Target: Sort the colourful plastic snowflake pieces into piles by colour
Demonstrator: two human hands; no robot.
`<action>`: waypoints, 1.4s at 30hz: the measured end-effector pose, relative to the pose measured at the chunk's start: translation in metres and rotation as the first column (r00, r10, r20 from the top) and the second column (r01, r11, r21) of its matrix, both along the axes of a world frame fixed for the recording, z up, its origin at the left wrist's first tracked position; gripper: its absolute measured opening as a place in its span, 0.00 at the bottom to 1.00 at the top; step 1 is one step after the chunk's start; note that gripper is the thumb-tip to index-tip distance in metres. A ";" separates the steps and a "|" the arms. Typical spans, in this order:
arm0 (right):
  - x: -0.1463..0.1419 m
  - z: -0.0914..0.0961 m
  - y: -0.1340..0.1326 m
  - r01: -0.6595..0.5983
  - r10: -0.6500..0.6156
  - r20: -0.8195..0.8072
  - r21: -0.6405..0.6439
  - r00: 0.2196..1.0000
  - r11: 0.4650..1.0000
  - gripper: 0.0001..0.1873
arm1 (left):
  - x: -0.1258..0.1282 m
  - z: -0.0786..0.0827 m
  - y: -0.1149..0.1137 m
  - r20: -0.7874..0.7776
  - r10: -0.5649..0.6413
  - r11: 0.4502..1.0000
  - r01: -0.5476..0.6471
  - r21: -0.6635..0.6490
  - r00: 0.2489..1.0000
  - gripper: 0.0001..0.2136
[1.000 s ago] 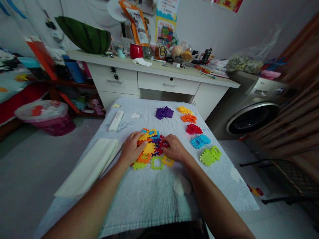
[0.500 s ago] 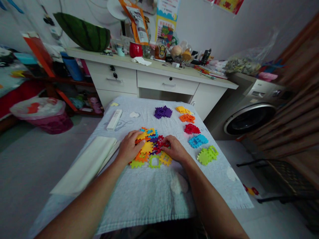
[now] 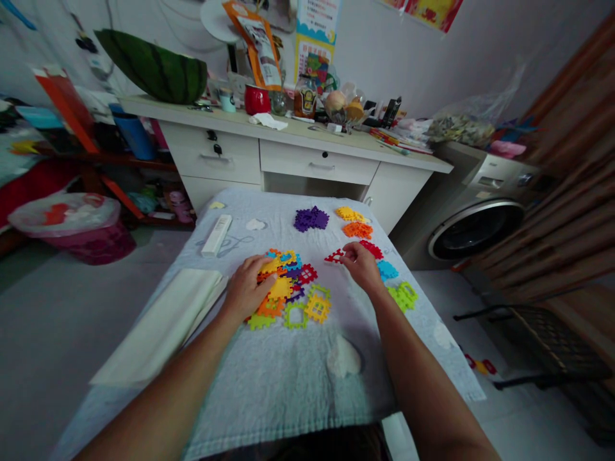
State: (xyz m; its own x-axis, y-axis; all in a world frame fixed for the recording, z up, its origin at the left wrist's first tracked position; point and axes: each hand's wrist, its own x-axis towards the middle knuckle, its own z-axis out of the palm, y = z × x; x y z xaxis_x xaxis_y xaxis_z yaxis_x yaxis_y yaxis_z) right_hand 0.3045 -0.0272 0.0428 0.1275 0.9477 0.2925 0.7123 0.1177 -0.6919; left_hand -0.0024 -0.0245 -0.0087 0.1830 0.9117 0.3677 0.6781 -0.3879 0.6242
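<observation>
My left hand (image 3: 247, 288) rests at the left side of a mixed heap of toothed plastic building pieces (image 3: 279, 288), thumb and fingers apart over yellow and orange ones. My right hand (image 3: 361, 264) pinches a red building piece (image 3: 334, 256), held to the right of the heap and close to the red pile (image 3: 371, 249). The blue pile (image 3: 387, 270) is partly behind that hand. Separate piles of purple (image 3: 311, 219), yellow (image 3: 349, 213), orange (image 3: 357, 230) and green pieces (image 3: 403, 295) lie along the back and right of the cloth.
A cloth with heart shapes (image 3: 288, 378) covers the table. At its left lie a white box (image 3: 217, 235) and a folded off-white cloth (image 3: 158, 326). Behind stands a white desk (image 3: 283, 144) with a watermelon piece (image 3: 154, 67); a washing machine (image 3: 480, 211) is at the right.
My right hand has lifted a red piece out of the heap and carried it right and away from me towards the red pile. My left hand stays on the heap.
</observation>
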 end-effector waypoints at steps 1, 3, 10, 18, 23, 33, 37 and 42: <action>0.009 0.005 0.004 0.047 -0.047 0.035 -0.002 0.998 0.999 0.11 | 0.000 0.000 0.000 0.000 0.000 1.000 0.000 -0.001 1.000 0.19; 0.027 0.015 0.013 0.139 -0.137 0.100 -0.017 0.986 0.990 0.10 | 0.000 0.000 0.000 -0.001 0.006 1.000 -0.006 -0.001 1.000 0.19; 0.058 0.022 0.035 0.350 -0.304 0.337 -0.084 0.891 0.933 0.06 | 0.001 -0.001 0.001 -0.007 0.011 1.000 -0.011 0.008 1.000 0.18; 0.049 0.008 0.042 0.421 -0.308 0.504 -0.126 0.807 0.898 0.09 | 0.001 -0.001 0.000 -0.012 0.014 1.000 -0.014 0.002 1.000 0.19; 0.048 0.008 0.040 0.444 -0.305 0.605 -0.090 0.736 0.891 0.10 | 0.000 0.000 0.000 -0.012 0.014 1.000 -0.014 0.002 1.000 0.19; 0.004 0.009 0.015 0.170 -0.138 0.466 -0.028 0.874 0.985 0.08 | -0.001 -0.004 0.001 0.001 -0.003 1.000 0.003 0.002 1.000 0.19; -0.033 -0.010 0.002 -0.115 0.114 0.358 -0.019 0.927 0.993 0.11 | 0.000 -0.002 0.000 0.011 -0.002 1.000 0.002 0.001 1.000 0.19; -0.063 -0.023 -0.006 -0.290 0.298 0.295 -0.074 0.908 0.954 0.20 | 0.001 0.003 -0.002 0.023 -0.004 1.000 0.004 0.004 1.000 0.19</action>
State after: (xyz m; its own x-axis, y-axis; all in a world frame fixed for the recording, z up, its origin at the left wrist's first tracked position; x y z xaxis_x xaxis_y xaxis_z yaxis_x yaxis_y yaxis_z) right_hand 0.2412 -0.0330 0.0199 -0.2473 0.9370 0.2466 0.8225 0.3376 -0.4577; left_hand -0.0015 -0.0263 -0.0057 0.1784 0.9095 0.3755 0.6623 -0.3932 0.6378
